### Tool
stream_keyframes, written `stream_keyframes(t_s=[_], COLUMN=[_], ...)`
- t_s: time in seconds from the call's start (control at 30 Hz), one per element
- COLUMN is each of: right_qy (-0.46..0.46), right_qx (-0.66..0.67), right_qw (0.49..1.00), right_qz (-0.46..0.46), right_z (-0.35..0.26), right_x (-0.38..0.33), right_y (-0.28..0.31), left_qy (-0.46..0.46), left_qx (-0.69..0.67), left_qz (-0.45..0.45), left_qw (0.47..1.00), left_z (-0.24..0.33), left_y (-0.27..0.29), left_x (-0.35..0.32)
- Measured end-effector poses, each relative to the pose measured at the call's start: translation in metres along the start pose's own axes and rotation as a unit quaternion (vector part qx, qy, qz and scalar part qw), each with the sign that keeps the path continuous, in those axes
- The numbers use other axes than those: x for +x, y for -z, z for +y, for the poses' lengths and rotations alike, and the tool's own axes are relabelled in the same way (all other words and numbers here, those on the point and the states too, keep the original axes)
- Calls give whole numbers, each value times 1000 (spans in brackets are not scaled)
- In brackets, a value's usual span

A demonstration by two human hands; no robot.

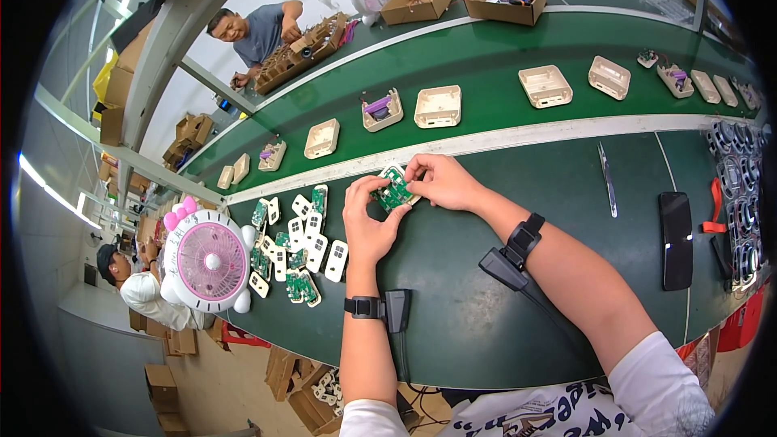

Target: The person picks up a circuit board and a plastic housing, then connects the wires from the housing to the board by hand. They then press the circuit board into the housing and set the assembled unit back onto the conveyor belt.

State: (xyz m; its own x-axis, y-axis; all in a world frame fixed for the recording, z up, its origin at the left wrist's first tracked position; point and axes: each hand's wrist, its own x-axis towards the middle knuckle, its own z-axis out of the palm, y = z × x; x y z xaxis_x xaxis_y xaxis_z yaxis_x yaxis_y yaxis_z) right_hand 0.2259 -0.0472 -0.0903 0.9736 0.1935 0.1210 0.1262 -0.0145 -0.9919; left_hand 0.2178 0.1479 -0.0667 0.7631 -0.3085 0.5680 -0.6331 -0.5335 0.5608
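Observation:
My left hand (pixel 369 220) grips a green circuit board (pixel 392 191) by its left side, thumb along the lower edge. My right hand (pixel 443 181) pinches at the board's right edge, its fingertips bent over it. A cream rim shows around the board, perhaps a cover panel behind it. Both hands are just above the dark green table (pixel 486 291). Left of my left hand lies a loose pile of cream panels (pixel 336 260) and green circuit boards (pixel 319 198), some of them joined together. Black straps with small boxes and cables sit on both wrists.
Beyond the table edge runs a green conveyor belt (pixel 502 113) carrying cream housings (pixel 438 106), some with purple parts inside. Tweezers (pixel 607 180), a black phone (pixel 676 241) and ring-shaped parts (pixel 740 218) lie to the right. A pink-and-white fan (pixel 212 262) stands left. Two people work farther off.

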Motion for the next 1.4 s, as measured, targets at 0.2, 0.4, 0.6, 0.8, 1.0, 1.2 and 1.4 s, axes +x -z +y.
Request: stream_keyframes(t_s=[0.2,0.4,0.6,0.8,1.0,1.2,1.4], right_qy=[0,22,39,45,44,46,48], right_qx=[-7,-17,-43,-50,-49,-54,-55], right_qw=[1000,1000,998,998,998,997,997], right_qz=[1,6,12,15,19,21,27], right_z=[3,5,8,11,12,11,12], right_x=[2,4,6,9,11,13,14], right_y=[-2,-5,-8,-9,-11,-12,-14], left_qy=[6,5,14,17,21,18,13], left_qx=[-2,-4,-10,-11,-21,-23,-28], left_qz=[-13,-18,-21,-25,-24,-23,-19], left_qw=[1000,1000,1000,999,999,999,999], left_z=[-1,-2,-8,-11,-14,-16,-19], left_y=[0,3,2,4,4,6,6], left_x=[0,1,0,1,1,1,1])
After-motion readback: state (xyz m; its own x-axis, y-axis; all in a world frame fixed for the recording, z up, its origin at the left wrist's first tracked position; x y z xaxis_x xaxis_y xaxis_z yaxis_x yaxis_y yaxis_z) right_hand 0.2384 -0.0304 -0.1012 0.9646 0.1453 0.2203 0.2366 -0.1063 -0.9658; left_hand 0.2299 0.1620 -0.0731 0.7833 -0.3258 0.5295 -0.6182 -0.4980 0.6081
